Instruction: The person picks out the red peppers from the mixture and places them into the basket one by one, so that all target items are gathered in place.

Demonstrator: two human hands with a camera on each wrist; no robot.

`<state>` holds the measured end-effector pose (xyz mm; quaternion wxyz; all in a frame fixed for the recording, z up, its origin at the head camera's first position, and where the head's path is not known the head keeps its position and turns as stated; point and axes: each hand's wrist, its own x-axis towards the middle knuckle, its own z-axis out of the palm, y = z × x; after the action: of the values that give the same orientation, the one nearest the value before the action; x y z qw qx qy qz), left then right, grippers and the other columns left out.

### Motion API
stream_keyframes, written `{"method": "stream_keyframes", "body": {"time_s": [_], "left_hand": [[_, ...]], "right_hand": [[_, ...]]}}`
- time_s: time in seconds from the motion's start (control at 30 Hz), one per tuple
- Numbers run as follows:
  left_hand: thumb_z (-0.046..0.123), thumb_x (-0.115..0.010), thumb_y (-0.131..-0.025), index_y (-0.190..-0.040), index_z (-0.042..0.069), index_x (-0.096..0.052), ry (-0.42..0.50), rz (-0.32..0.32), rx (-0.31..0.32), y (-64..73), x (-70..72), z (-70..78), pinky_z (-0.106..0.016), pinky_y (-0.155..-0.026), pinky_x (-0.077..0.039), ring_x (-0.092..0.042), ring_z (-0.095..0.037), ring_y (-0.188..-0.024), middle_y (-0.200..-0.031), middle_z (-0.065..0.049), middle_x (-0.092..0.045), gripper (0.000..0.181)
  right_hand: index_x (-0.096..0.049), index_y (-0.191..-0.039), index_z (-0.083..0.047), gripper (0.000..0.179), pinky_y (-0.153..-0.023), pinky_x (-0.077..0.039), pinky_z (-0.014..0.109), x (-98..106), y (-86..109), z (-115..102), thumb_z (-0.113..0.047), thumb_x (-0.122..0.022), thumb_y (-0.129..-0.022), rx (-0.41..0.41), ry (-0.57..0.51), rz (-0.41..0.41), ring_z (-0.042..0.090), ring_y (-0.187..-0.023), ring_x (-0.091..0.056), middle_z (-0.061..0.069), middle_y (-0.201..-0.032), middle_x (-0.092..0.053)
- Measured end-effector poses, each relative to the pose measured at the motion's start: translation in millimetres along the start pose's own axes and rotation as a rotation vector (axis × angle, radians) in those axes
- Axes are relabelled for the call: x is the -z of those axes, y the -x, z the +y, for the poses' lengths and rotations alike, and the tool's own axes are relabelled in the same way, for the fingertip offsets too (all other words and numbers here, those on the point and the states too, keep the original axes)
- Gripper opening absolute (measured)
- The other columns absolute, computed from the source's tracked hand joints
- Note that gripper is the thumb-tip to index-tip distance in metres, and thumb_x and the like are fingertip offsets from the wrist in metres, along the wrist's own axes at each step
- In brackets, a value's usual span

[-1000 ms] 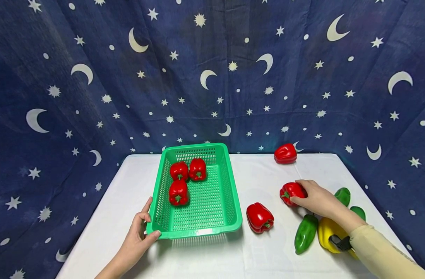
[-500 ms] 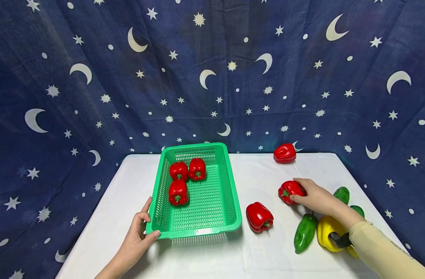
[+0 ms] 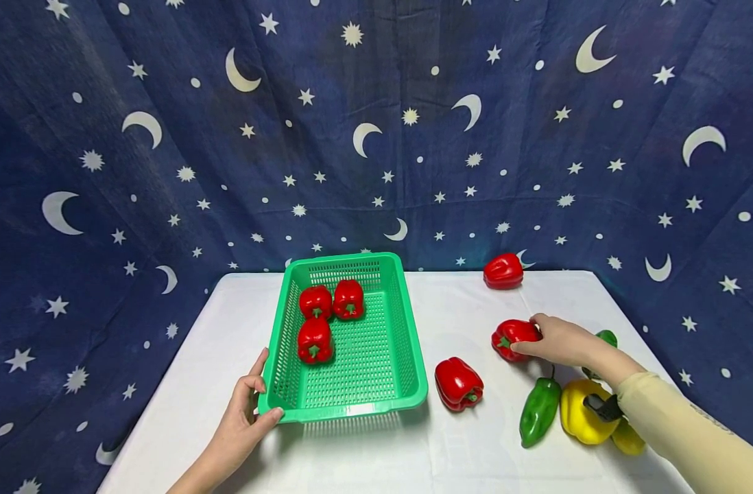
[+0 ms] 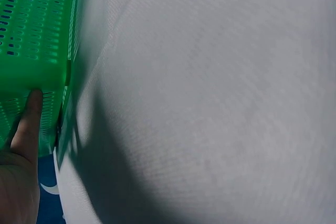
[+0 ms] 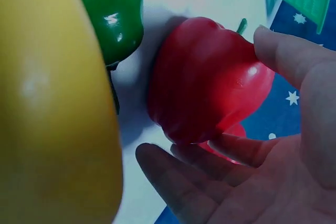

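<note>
Navy cloth (image 3: 330,65) hung behind a white table (image 3: 376,460). From the head, the left hand (image 3: 243,418) gripped a green basket (image 3: 364,363); right of the basket, the right hand (image 3: 562,342) pinched a red pepper (image 3: 511,339). Left wrist: the left hand touched the green basket. Right wrist: a green pepper (image 5: 113,17) lay nearby.

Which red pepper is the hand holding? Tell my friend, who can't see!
Start at the green plastic basket on the white tabletop. Go right, past the loose red bell pepper beside it, to the right hand. The one you want is the gripped red bell pepper, the only one in a hand.
</note>
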<state>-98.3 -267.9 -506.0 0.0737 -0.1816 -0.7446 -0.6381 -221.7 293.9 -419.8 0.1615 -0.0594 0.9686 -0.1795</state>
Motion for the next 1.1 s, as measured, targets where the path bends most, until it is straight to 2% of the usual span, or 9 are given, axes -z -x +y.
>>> {"method": "stream_keyframes", "body": {"time_s": [0.1,0.33,0.5,0.8,1.0,1.1], "left_hand": [[-0.015,-0.060,-0.093,-0.110,-0.004,-0.029,-0.020,0.008,0.014,0.1,0.2,0.8,-0.026,-0.088,-0.051,-0.029,0.000,-0.144,-0.171,-0.013,-0.009,0.037],[-0.015,-0.060,-0.093,-0.110,-0.004,-0.029,-0.025,0.008,0.018,0.2,0.6,1.1,-0.027,-0.088,-0.051,-0.029,-0.001,-0.145,-0.171,-0.012,-0.009,0.037],[-0.014,-0.060,-0.093,-0.110,-0.003,-0.029,-0.021,0.008,0.023,-0.1,0.4,1.8,-0.027,-0.088,-0.051,-0.029,0.000,-0.144,-0.171,-0.011,-0.009,0.037],[-0.014,-0.060,-0.093,-0.109,-0.003,-0.029,-0.017,0.007,0.025,0.6,-0.1,0.8,-0.027,-0.087,-0.052,-0.027,-0.001,-0.145,-0.171,-0.012,-0.009,0.036],[-0.010,-0.061,-0.095,-0.110,-0.002,-0.029,-0.041,0.010,0.060,0.5,0.7,1.5,-0.027,-0.087,-0.051,-0.027,0.001,-0.144,-0.171,-0.009,-0.009,0.036],[-0.009,-0.061,-0.096,-0.110,-0.002,-0.029,-0.042,0.004,0.063,0.4,1.6,0.9,-0.027,-0.088,-0.050,-0.026,0.001,-0.144,-0.171,-0.009,-0.009,0.036]], "right_hand": [[-0.045,-0.132,0.019,0.088,-0.087,-0.052,0.055,0,-4.8,-1,-0.052,-0.074,-0.088,0.018,-0.013,-0.008,0.037,-0.097,-0.060,0.030,-0.116,-0.063],[-0.039,-0.143,0.016,0.089,-0.096,-0.047,0.061,-1,-12.0,-3,-0.042,-0.077,-0.088,0.082,-0.055,-0.057,0.045,-0.115,-0.055,0.037,-0.133,-0.053],[-0.038,-0.147,0.010,0.084,-0.096,-0.048,0.058,0,-14.3,-2,-0.031,-0.079,-0.087,0.141,-0.115,-0.102,0.043,-0.117,-0.053,0.036,-0.139,-0.048],[-0.036,-0.153,0.002,0.083,-0.098,-0.046,0.060,-2,-16.6,-3,-0.019,-0.079,-0.085,0.119,-0.210,-0.156,0.048,-0.124,-0.046,0.035,-0.147,-0.038],[-0.031,-0.156,0.000,0.091,-0.096,-0.048,0.060,-5,-19.4,0,-0.023,-0.082,-0.083,0.086,-0.236,-0.157,0.049,-0.124,-0.047,0.036,-0.148,-0.036],[-0.025,-0.156,0.003,0.097,-0.096,-0.048,0.060,-7,-20.9,2,-0.024,-0.082,-0.083,0.092,-0.255,-0.156,0.051,-0.125,-0.047,0.038,-0.148,-0.035]]}}
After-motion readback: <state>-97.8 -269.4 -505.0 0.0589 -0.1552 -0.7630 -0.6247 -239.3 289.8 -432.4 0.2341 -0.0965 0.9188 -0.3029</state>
